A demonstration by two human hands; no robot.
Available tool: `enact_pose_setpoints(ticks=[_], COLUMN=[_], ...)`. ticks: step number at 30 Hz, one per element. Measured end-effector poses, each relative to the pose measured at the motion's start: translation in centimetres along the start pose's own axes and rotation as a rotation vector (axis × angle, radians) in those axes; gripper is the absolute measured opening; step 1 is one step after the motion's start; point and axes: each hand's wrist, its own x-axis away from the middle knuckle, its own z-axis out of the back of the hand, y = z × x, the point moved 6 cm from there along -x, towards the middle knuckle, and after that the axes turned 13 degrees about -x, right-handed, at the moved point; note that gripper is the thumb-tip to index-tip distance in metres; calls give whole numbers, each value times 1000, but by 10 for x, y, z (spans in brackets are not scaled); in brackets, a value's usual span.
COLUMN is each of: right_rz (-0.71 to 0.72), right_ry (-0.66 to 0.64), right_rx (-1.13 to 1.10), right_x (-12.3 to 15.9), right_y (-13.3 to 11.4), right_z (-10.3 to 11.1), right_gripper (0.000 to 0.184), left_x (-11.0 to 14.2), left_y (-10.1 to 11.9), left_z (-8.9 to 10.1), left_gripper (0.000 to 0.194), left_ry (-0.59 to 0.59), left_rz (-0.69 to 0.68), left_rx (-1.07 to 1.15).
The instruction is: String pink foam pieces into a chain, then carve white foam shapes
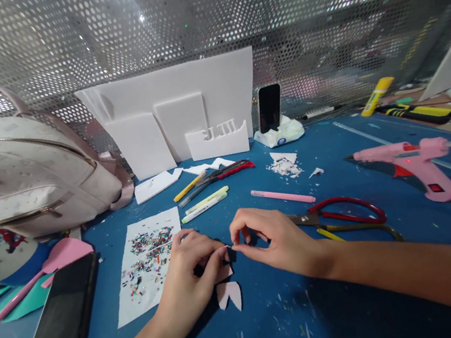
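Above the blue table, my left hand (pixel 188 265) and my right hand (pixel 275 239) meet fingertip to fingertip. Both have thumb and forefinger pinched together around something tiny, too small to name. Just below the left fingers lies a pale pink cut-out (pixel 223 296) with a V-shaped notch. Another pale pink piece (pixel 225 273) is partly covered by my left hand. A white sheet (pixel 126 309) strewn with many-coloured sequins or beads extends to the left of that hand. Scissors (pixel 346 209) with red and dark yellowish handles lie beside my right wrist, their blades partly hidden behind the hand.
A pink glue gun (pixel 412 156) rests at right. Behind my hands are a pink pen (pixel 283 196), highlighters (pixel 207 203), a red-and-black cutter (pixel 226 171) and white scraps (pixel 286 166). White foam boards (pixel 221 77), a propped phone (pixel 269 108) and a backpack (pixel 28 169) stand farther back; another phone (pixel 58 326) lies left.
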Motion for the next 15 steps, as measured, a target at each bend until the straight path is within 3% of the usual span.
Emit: enact_pose_setpoints(ticks=[15], right_rz=[-21], right_ry=[-1], right_rx=[-4], right_x=[0], right_y=[0], right_z=[0], right_gripper=[14], left_x=[0], left_y=[-1], left_z=[0], left_gripper=[31], left_ry=[-1], left_rz=[14], left_rx=[1])
